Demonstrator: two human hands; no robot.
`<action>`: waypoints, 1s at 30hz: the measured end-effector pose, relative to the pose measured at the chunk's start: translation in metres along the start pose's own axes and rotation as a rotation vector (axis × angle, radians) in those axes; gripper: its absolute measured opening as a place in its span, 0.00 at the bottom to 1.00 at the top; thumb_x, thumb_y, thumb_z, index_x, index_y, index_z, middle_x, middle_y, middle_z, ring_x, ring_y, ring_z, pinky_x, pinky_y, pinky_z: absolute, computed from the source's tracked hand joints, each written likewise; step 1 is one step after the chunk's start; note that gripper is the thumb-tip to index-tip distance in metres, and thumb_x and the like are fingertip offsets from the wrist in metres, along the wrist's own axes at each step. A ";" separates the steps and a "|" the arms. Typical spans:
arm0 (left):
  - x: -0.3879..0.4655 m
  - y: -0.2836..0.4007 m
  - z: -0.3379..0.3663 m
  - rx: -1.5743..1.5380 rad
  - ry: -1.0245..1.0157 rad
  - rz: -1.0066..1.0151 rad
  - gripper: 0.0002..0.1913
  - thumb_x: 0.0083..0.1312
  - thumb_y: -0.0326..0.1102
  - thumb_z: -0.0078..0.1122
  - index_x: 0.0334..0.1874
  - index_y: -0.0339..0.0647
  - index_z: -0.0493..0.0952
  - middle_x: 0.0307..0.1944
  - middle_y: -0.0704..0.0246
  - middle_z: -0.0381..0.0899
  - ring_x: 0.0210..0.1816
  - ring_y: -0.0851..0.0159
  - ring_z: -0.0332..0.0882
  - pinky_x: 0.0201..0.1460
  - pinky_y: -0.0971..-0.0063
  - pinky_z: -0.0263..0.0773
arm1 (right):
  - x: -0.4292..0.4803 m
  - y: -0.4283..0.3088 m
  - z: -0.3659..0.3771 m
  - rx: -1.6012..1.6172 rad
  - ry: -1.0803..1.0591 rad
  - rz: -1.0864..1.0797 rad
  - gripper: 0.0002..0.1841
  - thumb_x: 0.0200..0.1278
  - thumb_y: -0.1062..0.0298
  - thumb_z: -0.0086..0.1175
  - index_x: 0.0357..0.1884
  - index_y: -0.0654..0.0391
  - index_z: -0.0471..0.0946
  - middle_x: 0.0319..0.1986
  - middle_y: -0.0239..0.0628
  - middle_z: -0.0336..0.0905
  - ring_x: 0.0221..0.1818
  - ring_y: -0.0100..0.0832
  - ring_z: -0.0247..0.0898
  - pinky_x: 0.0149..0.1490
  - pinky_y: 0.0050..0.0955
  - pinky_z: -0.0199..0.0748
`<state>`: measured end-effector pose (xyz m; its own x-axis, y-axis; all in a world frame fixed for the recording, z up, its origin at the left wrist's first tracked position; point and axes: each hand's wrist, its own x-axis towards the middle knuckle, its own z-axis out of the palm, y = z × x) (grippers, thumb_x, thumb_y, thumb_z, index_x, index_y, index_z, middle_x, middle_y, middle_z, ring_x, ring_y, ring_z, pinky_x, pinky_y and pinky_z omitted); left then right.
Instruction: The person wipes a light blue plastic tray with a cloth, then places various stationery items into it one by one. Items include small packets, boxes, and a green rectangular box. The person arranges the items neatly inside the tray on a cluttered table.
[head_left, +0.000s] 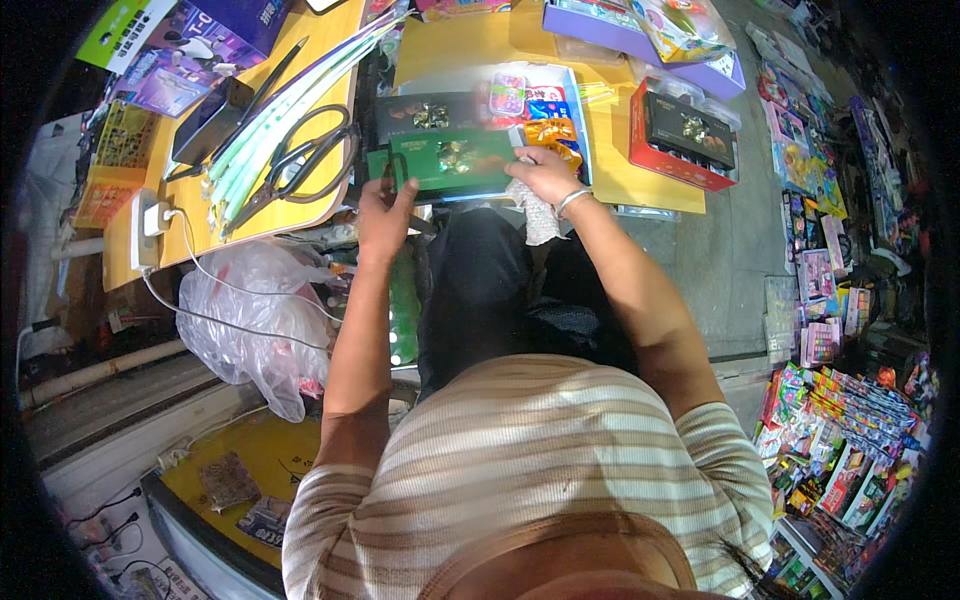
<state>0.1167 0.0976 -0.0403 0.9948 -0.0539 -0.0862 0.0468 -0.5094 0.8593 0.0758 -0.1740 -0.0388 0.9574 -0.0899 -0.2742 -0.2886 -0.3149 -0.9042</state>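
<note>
A flat green box (457, 161) with a gold picture area lies before me at the table's edge. My left hand (386, 214) grips its left end, the thumb on top, with a dark loop (399, 171) beside the fingers. In my right hand (546, 174) is a crumpled whitish cloth or tissue (536, 214), its lower part hanging down. The right fingertips rest at the green box's right end. Just behind lies a similar black box (420, 112), partly covered. An open white-walled tray (585, 120) of small colourful packets stands beyond the right hand.
Large black-handled scissors (300, 165) and long pale green strips (281, 124) lie on the left tabletop. A red box (660, 161) carrying a black box stands to the right. A white power strip (142, 229) trails cables past a clear plastic bag (247, 322). Packaged goods (840, 442) line the right side.
</note>
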 end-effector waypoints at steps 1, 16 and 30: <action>-0.003 0.000 -0.002 0.075 0.032 -0.025 0.31 0.59 0.52 0.65 0.51 0.29 0.71 0.43 0.54 0.75 0.45 0.54 0.73 0.52 0.65 0.68 | 0.000 -0.003 0.001 0.004 -0.026 0.030 0.28 0.56 0.55 0.60 0.52 0.68 0.75 0.45 0.41 0.80 0.45 0.28 0.73 0.51 0.25 0.69; 0.002 -0.011 -0.002 -0.351 0.240 -0.190 0.29 0.60 0.47 0.65 0.52 0.23 0.73 0.42 0.60 0.79 0.43 0.65 0.75 0.50 0.74 0.69 | 0.044 0.046 0.009 0.278 -0.181 0.184 0.19 0.65 0.63 0.52 0.54 0.63 0.76 0.47 0.35 0.79 0.47 0.24 0.71 0.52 0.20 0.67; -0.007 -0.028 0.025 -0.535 0.015 -0.341 0.15 0.69 0.42 0.53 0.51 0.39 0.70 0.38 0.70 0.76 0.38 0.72 0.74 0.36 0.77 0.68 | 0.036 0.042 -0.010 0.141 -0.128 0.136 0.25 0.60 0.48 0.54 0.49 0.59 0.81 0.46 0.40 0.80 0.44 0.30 0.74 0.51 0.27 0.69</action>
<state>0.1058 0.0909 -0.0767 0.9171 0.0498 -0.3956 0.3959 0.0037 0.9183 0.0984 -0.2003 -0.0833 0.9038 0.0004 -0.4279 -0.4214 -0.1722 -0.8904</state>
